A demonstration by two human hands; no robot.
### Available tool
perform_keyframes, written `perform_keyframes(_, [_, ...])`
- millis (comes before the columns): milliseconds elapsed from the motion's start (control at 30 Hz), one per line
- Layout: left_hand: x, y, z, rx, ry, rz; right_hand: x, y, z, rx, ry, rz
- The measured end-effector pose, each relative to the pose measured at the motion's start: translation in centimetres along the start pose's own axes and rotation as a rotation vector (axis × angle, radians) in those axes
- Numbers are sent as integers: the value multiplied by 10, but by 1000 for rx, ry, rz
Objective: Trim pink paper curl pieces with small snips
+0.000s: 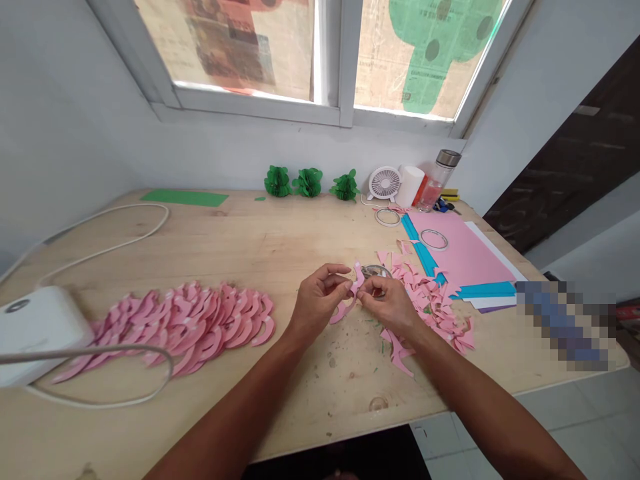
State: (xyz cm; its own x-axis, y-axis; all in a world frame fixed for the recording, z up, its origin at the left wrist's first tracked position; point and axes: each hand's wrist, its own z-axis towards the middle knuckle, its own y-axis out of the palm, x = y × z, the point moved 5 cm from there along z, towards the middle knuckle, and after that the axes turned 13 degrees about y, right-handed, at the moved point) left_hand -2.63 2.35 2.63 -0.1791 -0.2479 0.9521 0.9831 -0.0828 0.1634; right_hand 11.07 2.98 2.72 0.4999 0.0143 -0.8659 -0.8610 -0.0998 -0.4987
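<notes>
My left hand [320,293] pinches a curved pink paper piece [341,313] with pale patches on it, held just above the table. From the other side, the closed fingertips of my right hand [387,303] meet the same piece near its middle. Whether they also grip some small bit there is too small to tell. Behind my right hand lies a ring-shaped roll of tape [377,270], partly hidden. To the left, many similar curved pink paper pieces [200,327] overlap in a long heap. Pink paper scraps [435,300] are strewn to the right of my right hand.
Pink sheets [460,243] over blue paper carry a tape roll [434,239]; another tape roll [387,217] lies behind. Green paper ornaments [307,182], a small fan [385,183] and a bottle [440,180] line the wall. A white device [45,327] and cable [165,360] sit left.
</notes>
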Motion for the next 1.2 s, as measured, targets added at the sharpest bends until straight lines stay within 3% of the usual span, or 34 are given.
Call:
perform_keyframes(333, [0,1,-1,-9,-7,-10,-2,-1,-1,0,-18,-34])
perform_keyframes(700, [-3,3,1,-95,-17,-36,1,-2,0,16,-18,-55])
perform_keyframes(1200, [-6,4,1,-28,-61,-64,2,-1,1,11,-9,-45])
